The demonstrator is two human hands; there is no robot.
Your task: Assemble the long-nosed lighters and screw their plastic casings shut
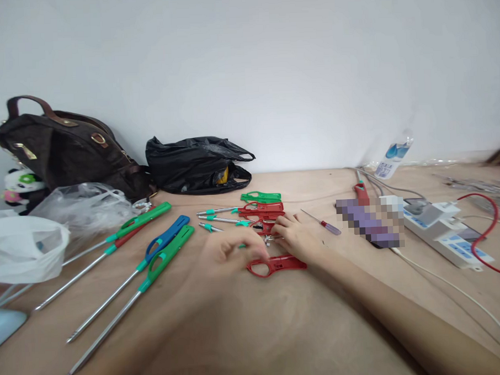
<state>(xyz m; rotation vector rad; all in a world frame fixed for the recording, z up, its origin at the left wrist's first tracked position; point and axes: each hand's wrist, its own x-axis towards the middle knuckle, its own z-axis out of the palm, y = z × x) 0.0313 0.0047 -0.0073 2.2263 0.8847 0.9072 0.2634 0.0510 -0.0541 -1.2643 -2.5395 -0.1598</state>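
My left hand (234, 246), smeared by motion, is over the middle of the table with thumb and forefinger curled together. Whatever its fingertips hold, if anything, I cannot make out. Fingers bent, my right hand (292, 236) rests on an opened red lighter handle (265, 226) with small metal parts beside it. Just below both hands lies an empty-looking red handle shell (284, 263) with a finger loop. Behind them is another opened red handle (261, 209), joined to a metal tube with a teal collar. Farther back sits a green handle shell (261, 197).
Several long lighters, including a blue one (165, 241) and a green one (170, 257), lie left. A screwdriver (329, 227) is right of my hands, near a pixelated phone-like object (365, 221). Power strips (446, 234) and cables are farther right; bags (195, 165) line the wall.
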